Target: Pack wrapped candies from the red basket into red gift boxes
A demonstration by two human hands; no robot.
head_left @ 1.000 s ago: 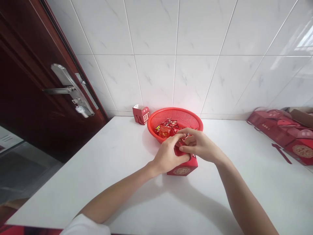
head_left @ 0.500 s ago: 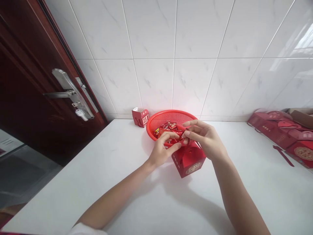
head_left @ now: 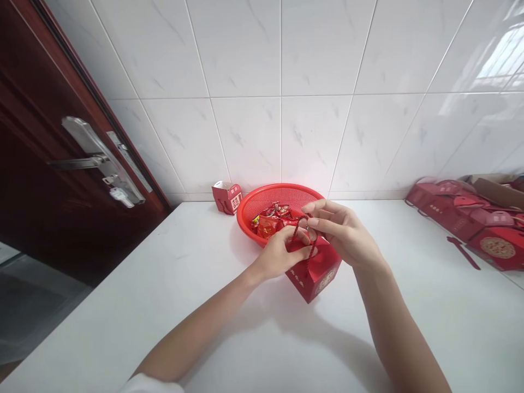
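Observation:
A small red gift box [head_left: 311, 273] with gold print stands tilted toward me on the white table. A twisted dark red cord [head_left: 313, 252] loops up from its top. My right hand [head_left: 341, 229] pinches the upper end of this cord above the box. Fingers and thumb of my left hand [head_left: 282, 254] close around the top of the box, between the strands of cord; the exact grip is partly hidden. Just behind both hands is a red mesh basket [head_left: 282, 188], holding red-wrapped candies [head_left: 268, 225].
An open small red box [head_left: 227, 197] stands left of the basket by the tiled wall. Several red boxes [head_left: 458, 210] lie at the right, with a loose dark red strip [head_left: 463, 252] before them. A brown door [head_left: 36, 164] with keys in its lock is at far left.
My right hand has drawn the cord up into a clearer loop. My left hand has shifted right and lower onto the box top. The view has turned slightly right.

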